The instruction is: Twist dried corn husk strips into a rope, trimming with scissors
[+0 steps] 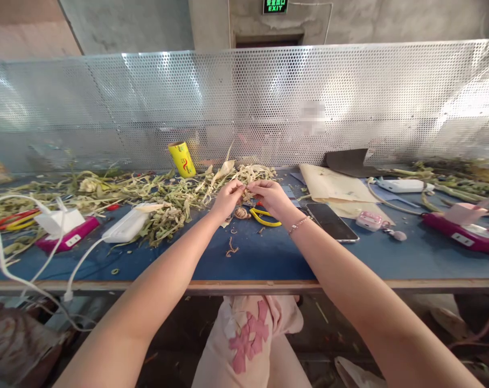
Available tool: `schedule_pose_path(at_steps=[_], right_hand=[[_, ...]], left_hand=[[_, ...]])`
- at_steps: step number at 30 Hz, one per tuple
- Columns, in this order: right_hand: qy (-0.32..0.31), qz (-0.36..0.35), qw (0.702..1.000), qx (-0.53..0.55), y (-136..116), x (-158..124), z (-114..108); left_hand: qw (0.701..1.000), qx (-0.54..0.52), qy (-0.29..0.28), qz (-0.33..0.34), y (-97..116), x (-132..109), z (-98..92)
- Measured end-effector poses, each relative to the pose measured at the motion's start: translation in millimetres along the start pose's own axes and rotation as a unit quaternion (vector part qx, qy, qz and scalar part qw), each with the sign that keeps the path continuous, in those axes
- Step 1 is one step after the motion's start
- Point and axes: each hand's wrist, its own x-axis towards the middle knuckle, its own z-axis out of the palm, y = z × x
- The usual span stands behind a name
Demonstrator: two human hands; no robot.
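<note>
My left hand (pixel 227 197) and my right hand (pixel 271 196) meet above the blue table (pixel 269 258), fingers pinched together on a strip of dried pale plant husk (pixel 245 189). The strip joins a heap of dried husks and stems (pixel 155 199) spread to the left. Just below my hands lie a small woven husk knot (pixel 241 213) and yellow-handled pliers (pixel 264 216). A bracelet circles my right wrist.
A yellow roll (pixel 182 159) stands at the back. A phone (pixel 332 221) lies right of my hands, beside brown paper (pixel 329 186) and a small pink case (pixel 369 220). White chargers with cables (pixel 125 227) and magenta devices (pixel 69 237) sit left; another (pixel 462 233) right. A perforated metal screen (pixel 244 102) walls the back.
</note>
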Motion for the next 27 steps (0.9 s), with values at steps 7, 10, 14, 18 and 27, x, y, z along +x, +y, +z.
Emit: schedule_pose_path(at_steps=[7, 10, 14, 18, 27], right_hand=[[0.019, 0.005, 0.999, -0.033, 1, -1, 3], [0.002, -0.007, 0.997, -0.071, -1, -3, 3], [0.004, -0.029, 0.996, -0.084, -2, -3, 3], [0.013, -0.048, 0.995, -0.091, 1, -1, 2], [0.072, -0.055, 0.995, -0.028, 8, 3, 3]], left_hand=[[1.0, -0.023, -0.006, -0.017, 5, -1, 2.9], [0.999, -0.021, -0.005, -0.026, 6, -2, 3.2], [0.999, -0.034, -0.003, -0.041, 7, -2, 3.9], [0.996, -0.06, 0.007, -0.069, 9, -3, 5.6], [0.986, -0.153, -0.029, -0.066, 6, -3, 6.6]])
